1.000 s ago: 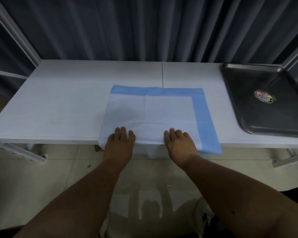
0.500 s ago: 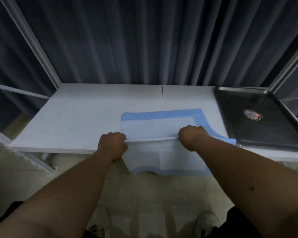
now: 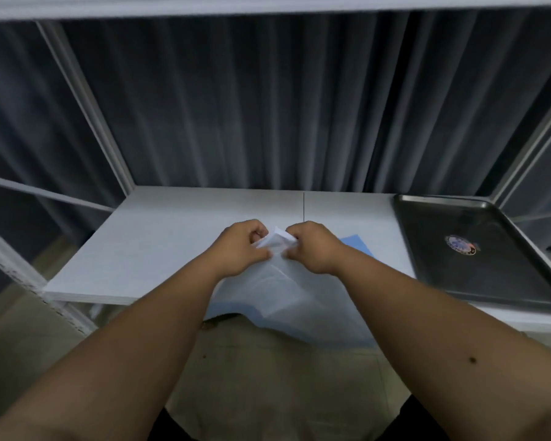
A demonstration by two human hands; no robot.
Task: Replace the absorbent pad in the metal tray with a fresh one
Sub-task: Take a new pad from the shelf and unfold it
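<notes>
We pinch the pad (image 3: 280, 281) with both hands close together above the table (image 3: 172, 237): left hand (image 3: 240, 246) and right hand (image 3: 312, 246) each have fingers curled tight on its bunched white top edge. The rest of the pad drapes off the table's near edge. To the right, the tray (image 3: 506, 281) sits on the table, holding only a round sticker (image 3: 462, 244).

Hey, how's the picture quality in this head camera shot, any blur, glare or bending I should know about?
Head view: dim, soft room light; the hands, left hand and right hand, and the pad they pinch look smeared by motion. The metal tray carries only a faint sheen round its sticker. Wide-angle bending splays the frame posts outward; the table edge is soft.
</notes>
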